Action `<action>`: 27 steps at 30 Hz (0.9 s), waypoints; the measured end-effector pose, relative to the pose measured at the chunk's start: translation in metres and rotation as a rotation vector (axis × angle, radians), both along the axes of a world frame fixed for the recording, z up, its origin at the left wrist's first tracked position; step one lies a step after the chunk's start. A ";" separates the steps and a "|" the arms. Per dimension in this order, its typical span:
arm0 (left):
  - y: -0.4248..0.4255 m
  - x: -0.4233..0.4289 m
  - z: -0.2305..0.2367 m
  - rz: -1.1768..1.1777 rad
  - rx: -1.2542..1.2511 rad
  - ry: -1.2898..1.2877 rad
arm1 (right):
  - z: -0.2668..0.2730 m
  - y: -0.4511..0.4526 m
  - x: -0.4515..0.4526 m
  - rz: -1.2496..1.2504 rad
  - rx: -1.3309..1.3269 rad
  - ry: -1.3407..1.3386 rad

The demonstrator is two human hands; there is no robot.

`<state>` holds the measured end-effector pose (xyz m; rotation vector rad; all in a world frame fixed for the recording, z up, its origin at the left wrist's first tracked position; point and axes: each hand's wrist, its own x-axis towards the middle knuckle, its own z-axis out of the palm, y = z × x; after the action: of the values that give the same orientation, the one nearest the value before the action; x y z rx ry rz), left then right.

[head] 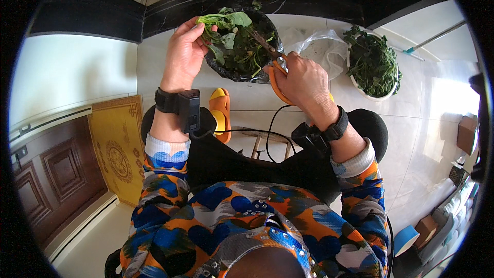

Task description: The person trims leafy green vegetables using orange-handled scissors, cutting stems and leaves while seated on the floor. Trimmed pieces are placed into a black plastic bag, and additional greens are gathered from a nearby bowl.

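Observation:
Between its thumb and fingers, my left hand [186, 48] holds a stalk of leafy greens [220, 19] over a round container lined with a black plastic bag [222, 73]. Cut leaves and stems [247, 54] lie inside that container. Orange-handled scissors [273, 52] are in my right hand [303, 81], their blades pointing up and left over the greens. Whether the blades are apart cannot be told. A clear plastic bag [328, 48] lies on the tiles just right of the container. Farther right stands a white oval basin [357, 85] heaped with dark leafy greens [372, 61].
An orange and yellow slipper [221, 123] is on the tiled floor. Part of a wooden stool [262, 135] shows between the legs. A black cable [270, 133] hangs between the wrists. A yellow mat [117, 150] lies by the brown door [63, 166]. Cardboard boxes [425, 229] stand at right.

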<state>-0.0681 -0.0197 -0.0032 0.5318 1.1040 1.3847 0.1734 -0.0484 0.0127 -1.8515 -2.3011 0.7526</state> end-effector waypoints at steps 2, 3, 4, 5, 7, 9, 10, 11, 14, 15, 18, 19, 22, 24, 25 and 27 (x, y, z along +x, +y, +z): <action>0.000 -0.001 -0.001 0.001 0.007 -0.006 | 0.000 -0.001 0.001 -0.008 0.017 0.023; 0.000 -0.002 -0.001 0.004 0.003 -0.003 | 0.000 0.000 0.001 -0.014 0.027 0.035; 0.000 -0.002 -0.001 0.008 0.006 -0.001 | -0.001 0.000 0.001 -0.022 0.031 0.046; 0.000 -0.002 -0.001 0.005 0.006 -0.004 | -0.001 0.000 0.002 -0.023 0.046 0.057; 0.000 -0.001 -0.001 0.002 0.017 -0.014 | -0.002 0.000 0.002 -0.024 0.067 0.077; 0.000 -0.001 0.000 0.006 0.011 -0.002 | -0.003 0.000 0.001 -0.014 0.142 0.150; 0.000 0.000 0.000 0.012 0.008 0.003 | -0.004 0.000 0.000 -0.013 0.162 0.175; 0.001 0.000 0.000 0.010 0.003 0.006 | -0.005 0.000 0.000 0.006 0.195 0.244; 0.001 0.003 0.000 0.018 -0.017 0.005 | -0.009 -0.001 0.000 0.040 0.209 0.356; 0.001 0.004 -0.001 0.020 -0.025 -0.001 | -0.011 -0.001 0.001 0.048 0.194 0.353; 0.003 0.007 -0.001 0.025 -0.030 0.015 | -0.016 0.003 -0.001 0.028 -0.001 0.440; 0.003 0.008 -0.002 0.037 -0.041 0.028 | -0.017 0.005 -0.002 -0.008 -0.122 0.443; 0.003 0.011 -0.003 0.030 0.019 0.067 | -0.015 0.001 -0.003 -0.001 -0.388 0.641; 0.003 0.013 -0.004 0.017 0.038 0.113 | -0.010 -0.003 -0.001 -0.013 -0.577 0.735; 0.003 0.013 -0.004 0.009 0.047 0.137 | -0.007 -0.005 0.000 -0.009 -0.673 0.799; 0.002 0.015 -0.003 0.010 0.045 0.155 | -0.003 -0.005 0.000 -0.025 -0.771 0.819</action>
<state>-0.0530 -0.0174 -0.0062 0.6760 1.2038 1.3977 0.1737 -0.0530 0.0094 -1.3003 -1.5324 2.1102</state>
